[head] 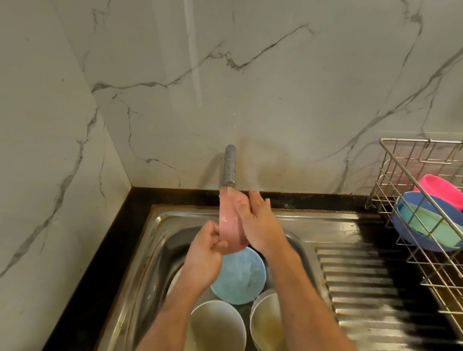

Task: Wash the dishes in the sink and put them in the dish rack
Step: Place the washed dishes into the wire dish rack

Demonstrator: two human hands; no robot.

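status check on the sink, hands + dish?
Left hand grips pink plate at its lower edge; right hand flat against its face. Plate under running faucet. Bowls still in sink; dish rack partly loaded.

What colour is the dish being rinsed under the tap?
Pale pink. The dish shows in the head view, held between left hand and right hand.

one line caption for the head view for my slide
Both hands rinse a pink dish under the tap.
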